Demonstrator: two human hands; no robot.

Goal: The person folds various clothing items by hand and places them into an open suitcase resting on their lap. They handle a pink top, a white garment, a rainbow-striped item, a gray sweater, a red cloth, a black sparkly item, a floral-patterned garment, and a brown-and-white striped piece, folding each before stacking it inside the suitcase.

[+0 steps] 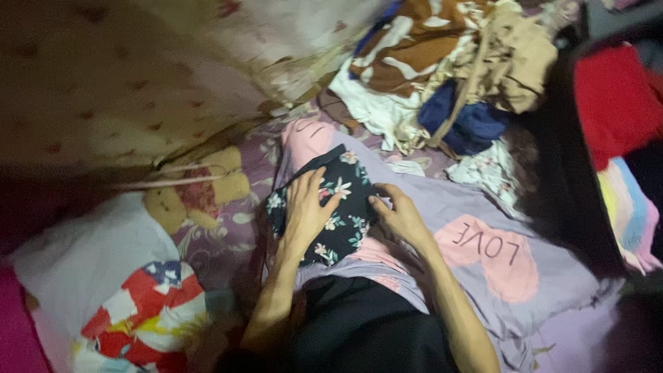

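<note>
Both hands — left, right — press flat on floral cloth.

**A bedroom at home**

You are kneeling on a bed with a floral sheet. A lilac pillow, a white pillow and a heap of loose clothes surround you.
</note>
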